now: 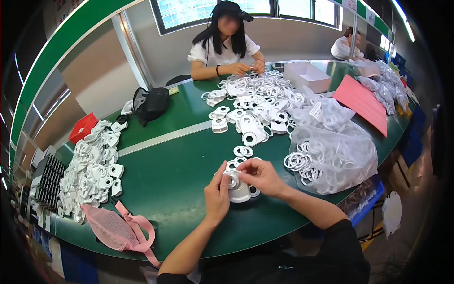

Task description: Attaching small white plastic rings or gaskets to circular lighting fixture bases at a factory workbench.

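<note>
A white plastic part [240, 194] with a round opening is held up in front of me over the green table. My left hand [217, 193] is closed round its left side, thumb along the edge. From the right, my right hand [261, 177] pinches at its upper edge with thumb and forefinger. Whether a separate ring sits between those fingertips is too small to tell. Just beyond my hands lie a few loose white rings [243, 151], and more white pieces are partly hidden under my hands.
Farther off spreads a heap of white parts [255, 118], where a co-worker's hands [248, 67] handle a piece. Right: a clear bag of rings [338, 161] and a pink sheet [362, 104]. Left: another heap [94, 165], a red box [82, 128], a pink bag [111, 227].
</note>
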Tool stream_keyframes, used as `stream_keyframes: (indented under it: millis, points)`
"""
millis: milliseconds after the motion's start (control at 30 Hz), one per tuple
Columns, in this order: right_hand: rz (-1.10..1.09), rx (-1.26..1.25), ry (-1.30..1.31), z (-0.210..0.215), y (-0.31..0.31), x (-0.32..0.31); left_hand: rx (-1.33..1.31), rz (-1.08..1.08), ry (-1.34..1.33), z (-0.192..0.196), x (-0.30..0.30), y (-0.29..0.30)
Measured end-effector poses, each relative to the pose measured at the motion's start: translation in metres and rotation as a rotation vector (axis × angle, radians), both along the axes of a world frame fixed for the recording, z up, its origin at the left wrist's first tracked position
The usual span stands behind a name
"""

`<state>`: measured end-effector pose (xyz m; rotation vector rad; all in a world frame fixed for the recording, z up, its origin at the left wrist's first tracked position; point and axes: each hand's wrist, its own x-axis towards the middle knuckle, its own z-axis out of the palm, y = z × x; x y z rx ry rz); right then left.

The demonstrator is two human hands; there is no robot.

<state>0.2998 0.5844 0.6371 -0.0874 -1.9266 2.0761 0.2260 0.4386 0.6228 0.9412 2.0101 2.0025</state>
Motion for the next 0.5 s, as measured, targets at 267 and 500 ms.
stream_keyframes:
  millis: [267,500]
  points:
    - [-0.187,0.469,0.048,0.013,0.029,0.001,0.081,-0.132,-0.431,-0.011,-0.012,-0.003]
    - [-0.412,1.299,-0.511,0.022,0.122,0.054,0.282,-0.111,-0.838,-0.005,-0.024,-0.006]
